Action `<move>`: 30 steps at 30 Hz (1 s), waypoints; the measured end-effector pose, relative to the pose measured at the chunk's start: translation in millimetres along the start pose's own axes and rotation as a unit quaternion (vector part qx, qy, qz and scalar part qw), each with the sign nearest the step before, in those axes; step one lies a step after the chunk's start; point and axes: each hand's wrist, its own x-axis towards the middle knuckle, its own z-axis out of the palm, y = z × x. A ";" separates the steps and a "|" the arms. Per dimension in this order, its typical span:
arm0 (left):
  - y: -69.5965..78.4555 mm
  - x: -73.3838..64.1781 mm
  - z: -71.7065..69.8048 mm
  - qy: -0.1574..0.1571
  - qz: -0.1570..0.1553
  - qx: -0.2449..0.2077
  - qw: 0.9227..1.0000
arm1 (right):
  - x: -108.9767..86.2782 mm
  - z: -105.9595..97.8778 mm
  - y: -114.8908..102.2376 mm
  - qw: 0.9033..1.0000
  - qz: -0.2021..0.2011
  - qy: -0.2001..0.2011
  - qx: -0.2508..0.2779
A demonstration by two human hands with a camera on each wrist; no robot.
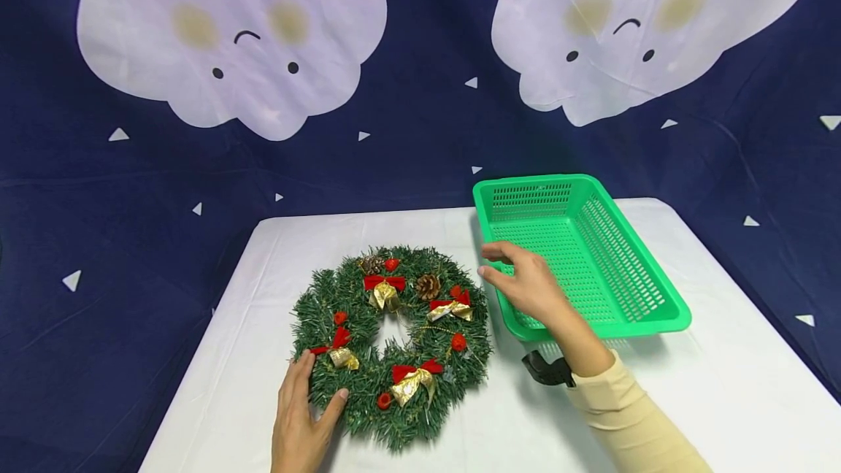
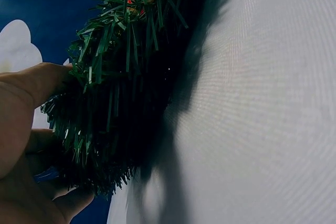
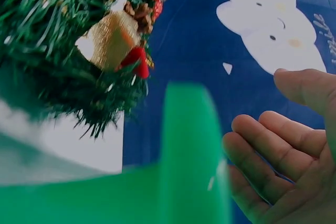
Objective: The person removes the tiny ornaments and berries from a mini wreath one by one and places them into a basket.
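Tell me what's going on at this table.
A person is handling a decorated green wreath that lies on a white-covered table. Of the two hands, the left hand holds the wreath's near left edge. The right hand holds nothing and is at the left side of a green basket. The basket stands to the right of the wreath, which is outside it.

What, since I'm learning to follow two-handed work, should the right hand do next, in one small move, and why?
I'd probably move the bare right hand left to the right edge of the round green artificial wreath with red-and-gold bows. The bare left hand holds its left edge, while the right hand holds nothing, near the left rim of the rectangular green plastic basket.
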 end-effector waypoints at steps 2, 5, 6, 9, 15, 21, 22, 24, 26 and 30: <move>-0.1 0.0 -0.1 0.000 0.000 -0.001 1.000 | 1.2 2.4 -4.2 1.000 -0.004 -0.003 0.004; -0.3 0.2 -0.1 0.000 -0.001 -0.001 1.000 | 2.5 5.6 -9.4 1.000 -0.010 -0.004 0.007; -0.3 0.3 -0.1 0.000 0.000 -0.001 1.000 | 2.9 6.5 -10.7 1.000 -0.011 -0.003 0.009; -0.4 0.6 -0.1 -0.001 0.001 -0.001 1.000 | 3.9 9.2 -13.7 1.000 -0.014 -0.002 0.011; -0.3 0.7 -0.5 0.001 0.003 -0.001 1.000 | 7.0 13.9 -18.7 1.000 -0.017 -0.006 0.016; -0.1 0.7 -0.5 0.006 0.011 0.002 1.000 | 14.0 23.5 -26.4 0.999 -0.047 -0.004 0.012; -0.2 0.8 -0.5 0.006 0.012 0.002 1.000 | 15.7 25.6 -28.1 0.999 -0.052 -0.005 0.012; -0.4 0.9 -0.5 0.005 0.009 0.001 1.000 | 19.6 29.9 -32.0 0.998 -0.057 -0.009 0.013; -0.5 0.9 -0.6 0.002 0.006 0.001 1.000 | 23.6 34.0 -35.7 0.998 -0.059 -0.014 0.011; -0.3 0.7 -0.9 -0.002 0.003 0.003 1.000 | 31.6 41.8 -42.7 0.998 -0.062 -0.024 0.006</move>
